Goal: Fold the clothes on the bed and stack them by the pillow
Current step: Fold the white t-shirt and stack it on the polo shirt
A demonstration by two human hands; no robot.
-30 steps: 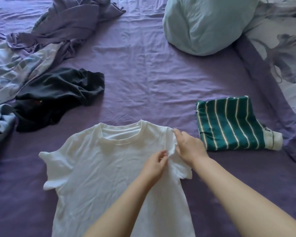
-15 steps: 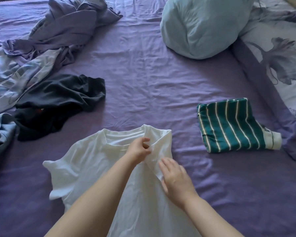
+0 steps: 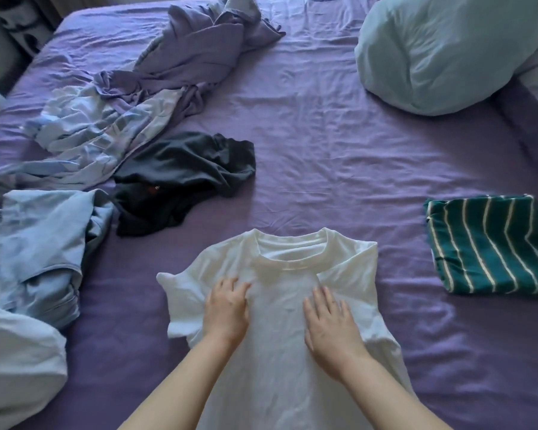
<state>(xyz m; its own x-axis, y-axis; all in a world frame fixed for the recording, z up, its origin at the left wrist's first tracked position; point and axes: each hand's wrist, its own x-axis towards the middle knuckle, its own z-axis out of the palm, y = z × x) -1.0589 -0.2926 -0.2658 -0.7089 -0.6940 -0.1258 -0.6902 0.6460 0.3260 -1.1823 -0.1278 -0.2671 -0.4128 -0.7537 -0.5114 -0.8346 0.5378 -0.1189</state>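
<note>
Both hands lie spread and flat on the white shirt (image 3: 280,305), left hand (image 3: 227,308) by its left sleeve, right hand (image 3: 330,321) beside the folded-in right sleeve. Shirt lies on the bed (image 3: 323,150), the striped folded garment (image 3: 488,243) to its right, the pillow (image 3: 441,51) beyond.

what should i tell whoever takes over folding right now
Left hand: flat on the white t-shirt, fingers slightly bent, gripping nothing.
Right hand: flat on the shirt, fingers straight.
The shirt lies face up near the bed edge, its right sleeve folded in, left sleeve out.
Done: striped green top folded, lying on the sheet apart from the pillow.
Left: finish the white shirt, then fold the dark garment, the light blue one and the purple pile, and stack all by the pillow.
</note>
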